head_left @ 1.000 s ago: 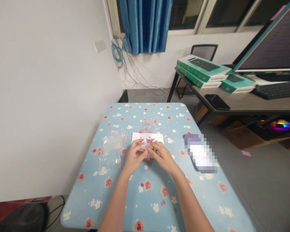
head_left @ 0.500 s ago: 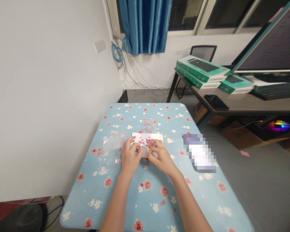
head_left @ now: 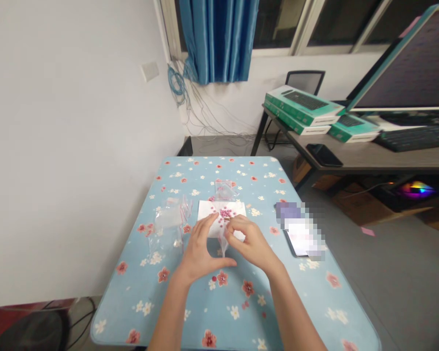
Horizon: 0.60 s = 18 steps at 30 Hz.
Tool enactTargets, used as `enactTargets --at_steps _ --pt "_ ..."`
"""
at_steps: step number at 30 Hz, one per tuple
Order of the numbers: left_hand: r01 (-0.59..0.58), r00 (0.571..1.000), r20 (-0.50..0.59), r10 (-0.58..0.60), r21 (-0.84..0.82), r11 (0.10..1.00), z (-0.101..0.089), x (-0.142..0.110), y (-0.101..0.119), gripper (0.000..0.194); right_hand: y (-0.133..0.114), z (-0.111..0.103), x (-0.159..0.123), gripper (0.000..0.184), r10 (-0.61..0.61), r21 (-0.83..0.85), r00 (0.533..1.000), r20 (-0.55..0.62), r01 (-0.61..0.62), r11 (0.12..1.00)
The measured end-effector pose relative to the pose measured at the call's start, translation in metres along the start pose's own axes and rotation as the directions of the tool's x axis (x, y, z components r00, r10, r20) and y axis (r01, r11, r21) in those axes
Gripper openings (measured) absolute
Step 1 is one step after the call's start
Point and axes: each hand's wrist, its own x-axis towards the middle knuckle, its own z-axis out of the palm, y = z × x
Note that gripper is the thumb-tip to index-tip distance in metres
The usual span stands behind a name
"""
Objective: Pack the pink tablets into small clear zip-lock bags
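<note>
On the blue flowered table (head_left: pixel 241 312) lies a white sheet (head_left: pixel 205 210) with a small heap of pink beads (head_left: pixel 224 212). My right hand (head_left: pixel 249 243) is closed in a pinch at the top of a small clear zip bag (head_left: pixel 224 242), which hangs just in front of the sheet. My left hand (head_left: pixel 199 251) is beside the bag, fingers stretched up toward its mouth and thumb spread out below; it grips nothing that I can see.
A loose pile of clear zip bags (head_left: pixel 169 220) lies left of the sheet, and another bag (head_left: pixel 226 189) behind it. A blurred flat object (head_left: pixel 300 231) is at the right. Beyond stands a desk with green boxes (head_left: pixel 299 108), a phone (head_left: pixel 324 155) and a keyboard (head_left: pixel 417 137).
Both hands have drawn back a little toward me from the sheet. My left hand has opened, its thumb now spread low, while my right hand keeps its pinch on the small bag.
</note>
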Motion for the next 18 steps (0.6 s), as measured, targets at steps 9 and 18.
enactTargets --at_steps 9,18 --pt "-0.155 0.988 0.019 0.154 0.065 0.986 0.006 0.003 0.004 0.083 -0.019 -0.012 -0.002 0.02 -0.01 -0.113 0.994 0.106 0.022 0.993" --pt "-0.122 0.986 -0.111 0.128 0.052 0.991 0.016 0.009 0.002 0.063 -0.017 -0.01 0.001 0.012 0.081 -0.204 0.986 0.147 -0.049 0.978"
